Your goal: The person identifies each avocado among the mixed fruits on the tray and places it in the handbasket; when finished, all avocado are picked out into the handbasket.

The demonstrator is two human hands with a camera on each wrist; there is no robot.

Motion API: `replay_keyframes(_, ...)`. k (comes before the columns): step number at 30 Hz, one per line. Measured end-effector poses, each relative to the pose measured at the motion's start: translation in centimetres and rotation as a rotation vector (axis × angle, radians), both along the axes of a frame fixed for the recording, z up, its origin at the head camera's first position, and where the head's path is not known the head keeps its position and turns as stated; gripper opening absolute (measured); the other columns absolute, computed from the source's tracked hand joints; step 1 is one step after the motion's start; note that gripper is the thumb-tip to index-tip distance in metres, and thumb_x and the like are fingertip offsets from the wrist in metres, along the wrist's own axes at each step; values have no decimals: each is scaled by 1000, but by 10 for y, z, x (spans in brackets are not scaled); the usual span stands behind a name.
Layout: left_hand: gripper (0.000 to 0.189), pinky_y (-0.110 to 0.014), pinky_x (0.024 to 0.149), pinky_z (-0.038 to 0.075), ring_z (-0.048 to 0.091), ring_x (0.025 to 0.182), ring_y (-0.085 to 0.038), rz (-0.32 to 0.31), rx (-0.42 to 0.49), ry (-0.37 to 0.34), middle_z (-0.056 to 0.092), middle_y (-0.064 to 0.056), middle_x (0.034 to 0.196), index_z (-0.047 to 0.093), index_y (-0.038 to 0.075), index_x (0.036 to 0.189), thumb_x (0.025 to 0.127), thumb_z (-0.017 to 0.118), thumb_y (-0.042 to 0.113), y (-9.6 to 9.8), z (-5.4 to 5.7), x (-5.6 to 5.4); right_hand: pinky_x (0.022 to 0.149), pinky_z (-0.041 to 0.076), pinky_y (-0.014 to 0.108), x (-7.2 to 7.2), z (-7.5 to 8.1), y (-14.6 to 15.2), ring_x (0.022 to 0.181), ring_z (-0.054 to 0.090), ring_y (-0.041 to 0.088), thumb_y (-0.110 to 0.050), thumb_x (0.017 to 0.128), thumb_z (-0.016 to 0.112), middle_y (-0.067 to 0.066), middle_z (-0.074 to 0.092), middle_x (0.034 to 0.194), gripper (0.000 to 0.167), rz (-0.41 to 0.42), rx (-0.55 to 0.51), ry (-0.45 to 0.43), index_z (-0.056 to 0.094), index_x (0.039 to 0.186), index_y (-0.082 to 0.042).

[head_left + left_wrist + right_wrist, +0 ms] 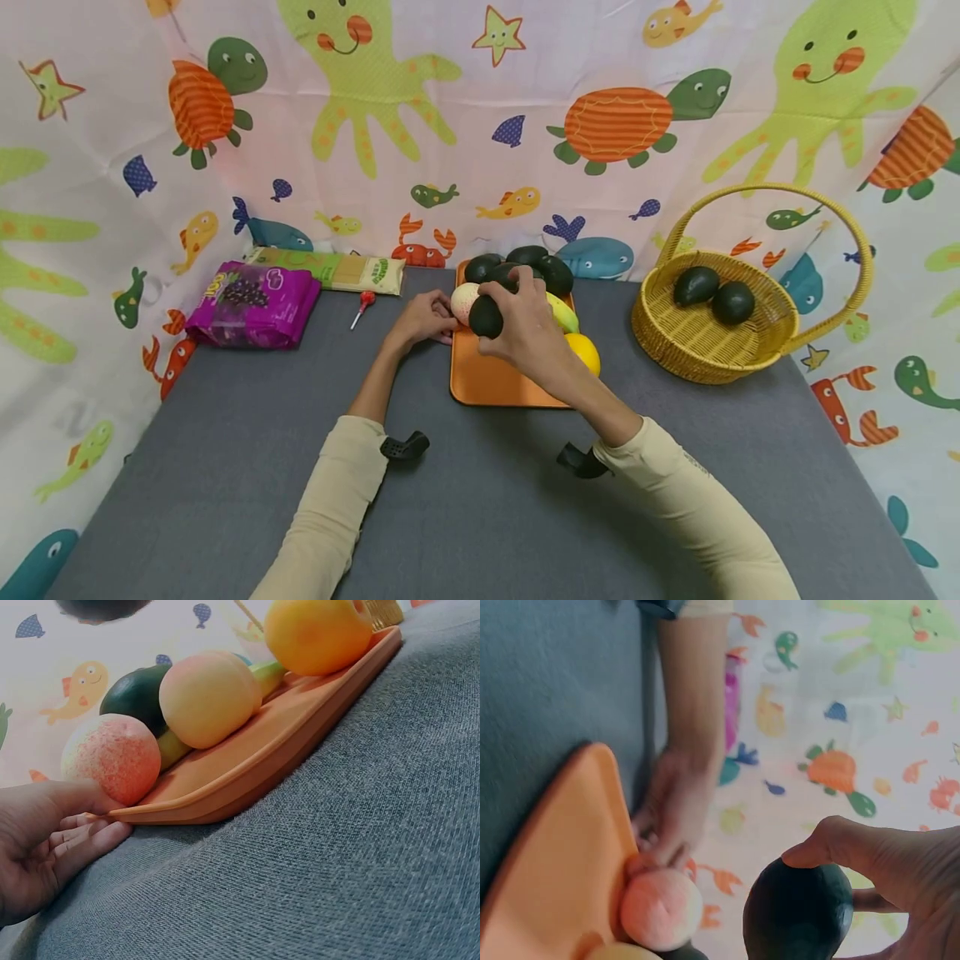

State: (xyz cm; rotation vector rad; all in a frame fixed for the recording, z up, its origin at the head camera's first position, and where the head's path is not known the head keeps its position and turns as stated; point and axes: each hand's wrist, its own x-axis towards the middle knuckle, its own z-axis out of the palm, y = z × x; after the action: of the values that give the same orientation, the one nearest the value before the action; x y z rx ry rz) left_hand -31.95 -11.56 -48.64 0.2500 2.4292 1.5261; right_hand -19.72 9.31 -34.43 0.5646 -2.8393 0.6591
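My right hand (527, 327) holds a dark avocado (799, 911) up above the orange tray (510, 379), thumb on one side and fingers on the other. At the tray's left edge, my left hand (49, 840) pinches the rim, thumb above and fingers beneath. Right beside that thumb sits a pink speckled peach (112, 759). A second, paler peach (210, 699) lies further along the tray in the left wrist view. Several avocados (527, 255) are grouped at the tray's back. On its right side are a banana (562, 314) and a round yellow-orange fruit (583, 353).
A wicker basket (708, 367) with a tall handle stands at the right, two avocados (733, 302) inside. At the left lie a purple grape-printed bag (251, 304), a long green-and-tan packet (337, 271) and a red lollipop (366, 300). A printed cloth hangs behind the grey table (450, 500).
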Motion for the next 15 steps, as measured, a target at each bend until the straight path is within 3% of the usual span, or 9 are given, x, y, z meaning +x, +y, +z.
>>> replay_keyframes(7, 39, -35, 89, 59, 70, 90, -22, 22, -69, 29, 71, -15, 105, 65, 4, 124, 90, 76, 19, 0, 0, -1, 95, 60, 58, -5, 22, 30, 118, 59, 43, -24, 82, 86, 25, 61, 137, 64, -38, -46, -25, 62, 139, -11)
replay_keyframes(15, 39, -28, 80, 60, 70, 82, -18, 17, -52, 27, 71, -16, 105, 64, 3, 123, 90, 75, 18, 1, 0, 0, 78, 63, 52, -13, 41, 73, 99, 61, 41, -23, 88, 82, 29, 63, 125, 65, -91, -18, 26, 56, 146, -9)
